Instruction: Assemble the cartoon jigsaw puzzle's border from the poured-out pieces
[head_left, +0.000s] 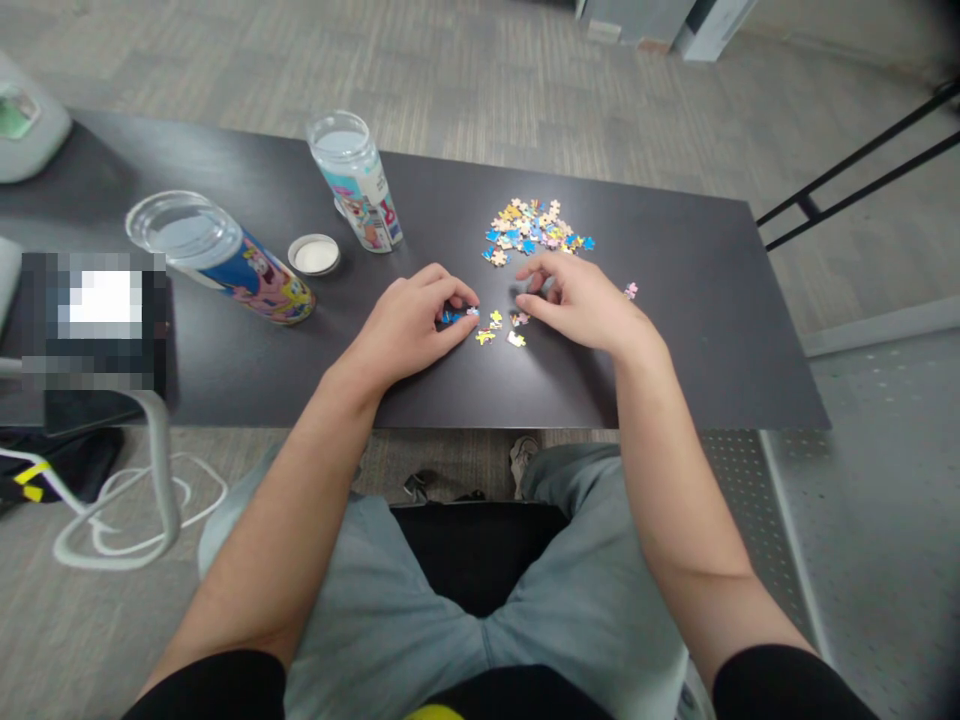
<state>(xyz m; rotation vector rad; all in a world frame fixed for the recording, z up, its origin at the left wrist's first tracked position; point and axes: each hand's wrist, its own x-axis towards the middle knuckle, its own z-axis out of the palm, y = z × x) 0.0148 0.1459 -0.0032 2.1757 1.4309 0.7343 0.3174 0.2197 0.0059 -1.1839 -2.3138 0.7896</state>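
loose jigsaw pcs (485,338) lie on the dark tabletop (720,310) btwn the two hands, near the thumb tips. the yellow ones sit closer to the l hand (405,325); a pinkish pc (519,320) is just below the r thumb, so the r hand (581,305) is nearer that one. pcs are small & knobbly, no clear long axis; the white-yellow pc (516,339) looks a bit longer side to side.

l hand: thumb & index drawn close w/ a pale pc (472,311) btwn the tips, looks pinched; blue pcs (450,317) partly tucked under the same fingers. r hand: thumb & index parted, modest gap, nothing visible btwn them; other fingers curled, can't tell if anything's under them.

main pile (529,228) is just beyond the r fingertips, well apart from the l hand. one stray pink pc (631,290) lies right of the r hand, by the wrist.
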